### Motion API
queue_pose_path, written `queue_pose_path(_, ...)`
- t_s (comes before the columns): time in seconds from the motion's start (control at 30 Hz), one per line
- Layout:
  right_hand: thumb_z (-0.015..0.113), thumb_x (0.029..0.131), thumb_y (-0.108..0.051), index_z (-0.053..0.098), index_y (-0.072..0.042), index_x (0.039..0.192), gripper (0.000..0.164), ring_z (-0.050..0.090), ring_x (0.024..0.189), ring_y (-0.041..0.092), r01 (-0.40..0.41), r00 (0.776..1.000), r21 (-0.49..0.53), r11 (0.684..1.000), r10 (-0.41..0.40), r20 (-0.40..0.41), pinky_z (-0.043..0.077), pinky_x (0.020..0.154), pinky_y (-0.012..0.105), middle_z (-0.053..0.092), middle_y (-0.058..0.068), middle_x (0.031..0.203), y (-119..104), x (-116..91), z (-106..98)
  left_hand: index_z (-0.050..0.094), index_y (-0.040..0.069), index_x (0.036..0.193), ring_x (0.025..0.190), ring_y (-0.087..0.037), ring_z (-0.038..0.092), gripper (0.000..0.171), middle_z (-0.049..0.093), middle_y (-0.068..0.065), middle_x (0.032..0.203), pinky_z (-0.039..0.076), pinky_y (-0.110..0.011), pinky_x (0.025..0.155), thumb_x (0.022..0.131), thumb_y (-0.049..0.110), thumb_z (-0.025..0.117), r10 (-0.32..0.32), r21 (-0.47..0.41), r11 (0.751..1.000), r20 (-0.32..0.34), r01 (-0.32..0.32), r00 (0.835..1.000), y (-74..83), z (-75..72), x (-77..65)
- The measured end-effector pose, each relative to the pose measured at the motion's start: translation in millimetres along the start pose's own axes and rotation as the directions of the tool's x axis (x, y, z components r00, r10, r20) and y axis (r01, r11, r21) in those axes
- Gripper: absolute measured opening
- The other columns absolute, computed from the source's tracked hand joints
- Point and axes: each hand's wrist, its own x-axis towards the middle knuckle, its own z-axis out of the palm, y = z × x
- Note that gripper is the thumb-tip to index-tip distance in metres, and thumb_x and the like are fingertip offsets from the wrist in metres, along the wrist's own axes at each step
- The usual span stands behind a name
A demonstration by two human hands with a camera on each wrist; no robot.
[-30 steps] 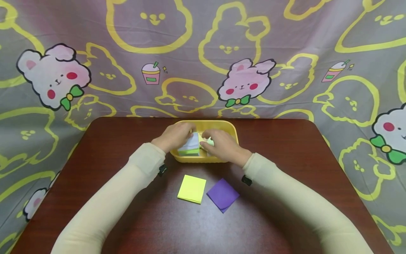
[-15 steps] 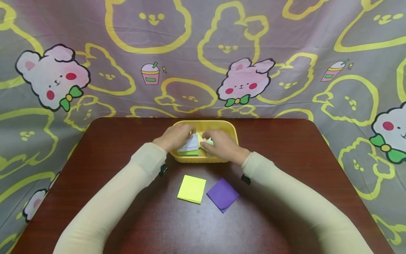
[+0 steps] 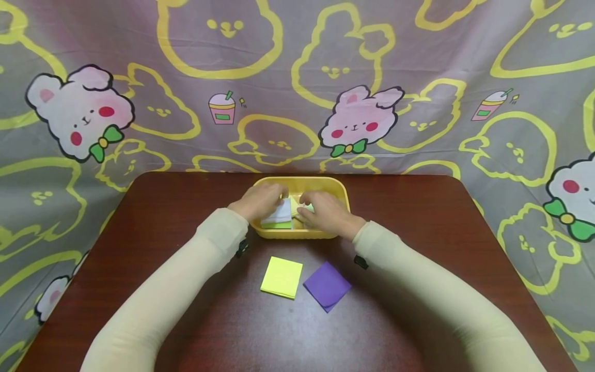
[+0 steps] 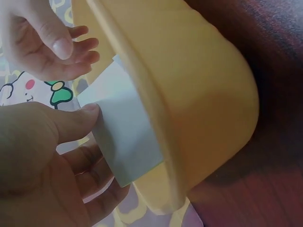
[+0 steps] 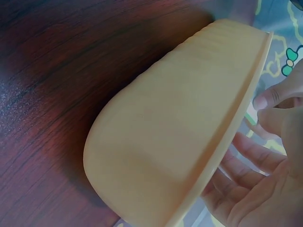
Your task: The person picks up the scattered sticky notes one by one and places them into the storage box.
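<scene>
My left hand (image 3: 264,200) reaches into the left part of the yellow basket (image 3: 297,235) and pinches a pale blue pad of sticky notes (image 4: 125,123). The thumb lies on the pad's top face, with the fingers at its far side. A bright green layer (image 3: 277,226) shows under the pale blue one. Over the basket's right part is my right hand (image 3: 327,214), its fingers loosely bent and nothing seen between them in the left wrist view. Pale green paper (image 3: 310,208) shows beside its thumb. Paler yellow paper (image 3: 294,205) lies between the hands.
On the dark red wooden table (image 3: 223,320), a yellow sticky-note pad (image 3: 281,277) and a purple one (image 3: 327,285) lie in front of the basket. A cartoon-printed cloth (image 3: 279,77) hangs behind and at both sides of the table.
My left hand has shifted slightly to the right, and the pale blue pad with its green layer sits a little lower in the basket. The right hand has hardly moved.
</scene>
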Motion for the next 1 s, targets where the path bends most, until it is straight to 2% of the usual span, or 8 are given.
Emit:
queue_pose_path(0.17,0.054,0.092,-0.033,0.064,-0.006,0.110,0.034,0.062,0.091,0.019,0.010,1.000,-0.020,1.000,-0.010,-0.003,0.049,0.080,0.035,0.066,0.006,0.103,2,0,2,0.063,0.011,0.108,0.088,-0.020,0.057,0.018,0.065,-0.005,0.100,0.046,-0.040,0.079,0.092,0.016,0.056,-0.001,0.004,1.000,0.025,0.001,1.000,-0.5,5.4,2.5)
queue_pose_path(0.37,0.054,0.092,-0.034,0.065,-0.005,0.111,0.036,0.062,0.092,0.020,0.011,1.000,-0.028,1.000,-0.011,0.005,0.049,0.081,0.035,0.067,0.006,0.103,3,1,3,0.064,0.011,0.105,0.085,-0.020,0.056,0.016,0.065,-0.004,0.097,0.046,-0.040,0.074,0.091,0.017,0.057,-0.017,-0.007,1.000,0.016,0.017,1.000,-1.4,8.3,4.2)
queue_pose_path(0.57,0.054,0.092,-0.034,0.063,-0.005,0.113,0.038,0.062,0.094,0.020,-0.012,0.999,-0.014,1.000,0.013,0.031,0.049,0.082,0.035,0.066,0.008,0.106,5,2,3,0.063,0.011,0.105,0.084,-0.019,0.056,0.022,0.065,-0.003,0.098,0.046,-0.039,0.073,0.092,0.028,0.057,-0.034,-0.009,0.999,0.038,0.034,0.999,-2.4,11.0,6.0)
queue_pose_path(0.73,0.053,0.092,-0.035,0.063,-0.004,0.114,0.039,0.061,0.094,0.020,-0.028,0.999,-0.009,1.000,0.028,0.043,0.048,0.083,0.035,0.066,0.008,0.107,5,3,2,0.062,0.009,0.115,0.091,-0.019,0.058,0.032,0.065,-0.005,0.109,0.047,-0.039,0.080,0.093,0.032,0.054,-0.042,-0.012,0.999,0.060,0.043,0.997,-2.7,12.2,5.7)
queue_pose_path(1.0,0.054,0.091,-0.033,0.063,-0.002,0.113,0.039,0.061,0.093,0.022,-0.019,0.999,-0.010,1.000,0.020,0.044,0.048,0.082,0.037,0.066,0.010,0.105,7,2,2,0.057,0.008,0.127,0.112,-0.029,0.056,0.043,0.061,-0.010,0.124,0.043,-0.044,0.093,0.093,0.034,0.054,-0.032,-0.032,0.999,0.093,0.035,0.995,-3.9,16.9,6.5)
